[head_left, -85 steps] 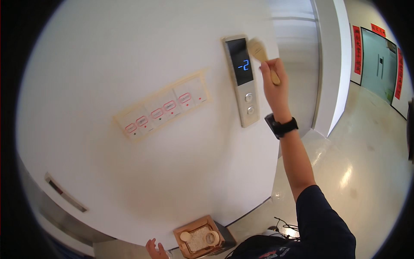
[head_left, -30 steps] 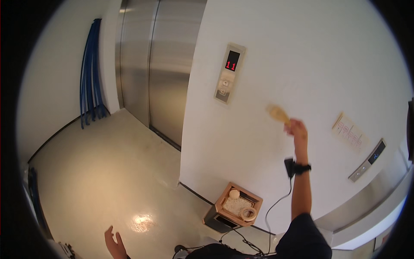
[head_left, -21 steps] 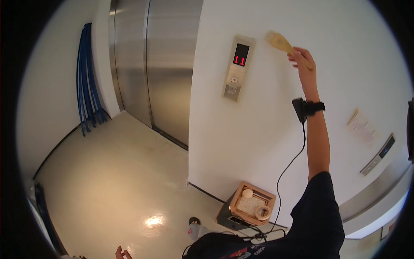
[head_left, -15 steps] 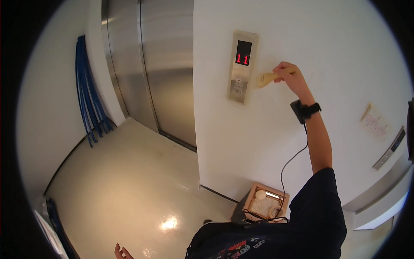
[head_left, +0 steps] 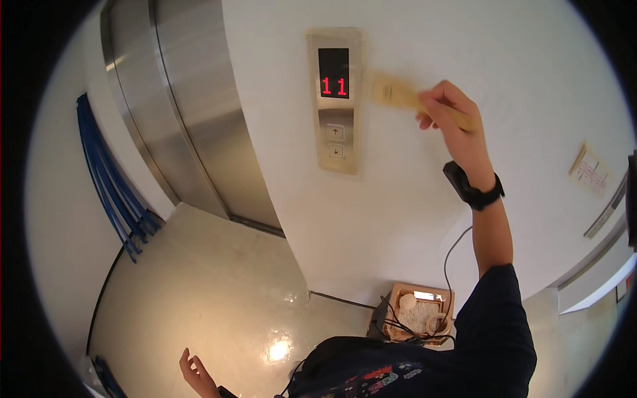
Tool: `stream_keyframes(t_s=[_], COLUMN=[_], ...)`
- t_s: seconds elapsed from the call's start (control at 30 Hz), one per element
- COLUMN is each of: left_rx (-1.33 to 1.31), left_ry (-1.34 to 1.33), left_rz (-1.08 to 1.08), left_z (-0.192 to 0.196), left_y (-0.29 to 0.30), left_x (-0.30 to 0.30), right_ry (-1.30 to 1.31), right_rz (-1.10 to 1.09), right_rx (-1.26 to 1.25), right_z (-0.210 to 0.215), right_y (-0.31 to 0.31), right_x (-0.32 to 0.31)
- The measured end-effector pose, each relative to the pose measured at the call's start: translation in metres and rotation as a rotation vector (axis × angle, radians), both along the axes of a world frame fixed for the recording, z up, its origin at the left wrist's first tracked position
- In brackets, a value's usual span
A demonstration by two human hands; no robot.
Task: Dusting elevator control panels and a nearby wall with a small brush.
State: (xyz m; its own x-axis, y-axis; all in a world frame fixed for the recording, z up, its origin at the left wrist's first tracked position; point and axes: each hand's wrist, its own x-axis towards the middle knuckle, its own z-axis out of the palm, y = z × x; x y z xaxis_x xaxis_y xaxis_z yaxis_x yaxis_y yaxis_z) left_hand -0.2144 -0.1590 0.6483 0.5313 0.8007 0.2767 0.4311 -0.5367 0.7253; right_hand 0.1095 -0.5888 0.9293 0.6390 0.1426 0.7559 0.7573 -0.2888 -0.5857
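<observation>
Here, head view, right hand (head_left: 456, 121): the grip is clasping the handle of a yellowish brush (head_left: 398, 94), fingers folded around it.
Brush: slightly blurred, it is pointing leftward, just right of the metal panel (head_left: 337, 114).
Left hand (head_left: 198, 375): it is hanging low, the grip loosely parted, carrying nothing.

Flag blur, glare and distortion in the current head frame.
Head view: the flat brush in the right hand is smeared, likely motion blur; head view: elevator call panel reads crisp; head view: bright glare on the glossy floor, right of the left hand; head view: elevator doorframe bows, rim goes black.
</observation>
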Motion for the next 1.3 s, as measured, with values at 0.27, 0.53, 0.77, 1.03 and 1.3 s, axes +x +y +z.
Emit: stream_keyframes(t_s=[0.27,0.53,0.77,1.03,1.3], left_rx=[0.090,0.036,-0.001,0.001,0.041], left_ry=[-0.047,-0.019,-0.026,0.081,-0.005], left_rz=[-0.134,-0.205,-0.300,-0.488,-0.652], left_z=[-0.015,-0.009,-0.008,-0.008,0.005], left_y=[0.025,0.042,0.060,0.099,0.181], left_x=[0.061,0.091,0.139,0.215,0.297], right_ry=[0.346,0.102,0.384,-0.142,0.008], right_rz=[0.044,0.122,0.035,-0.481,-0.596], right_rx=[-0.032,0.036,0.039,0.872,1.011], right_z=[-0.026,-0.081,-0.134,-0.226,-0.258], right_y=[-0.002,-0.005,0.007,0.112,0.200], right_x=[0.000,0.004,-0.012,-0.017,-0.011])
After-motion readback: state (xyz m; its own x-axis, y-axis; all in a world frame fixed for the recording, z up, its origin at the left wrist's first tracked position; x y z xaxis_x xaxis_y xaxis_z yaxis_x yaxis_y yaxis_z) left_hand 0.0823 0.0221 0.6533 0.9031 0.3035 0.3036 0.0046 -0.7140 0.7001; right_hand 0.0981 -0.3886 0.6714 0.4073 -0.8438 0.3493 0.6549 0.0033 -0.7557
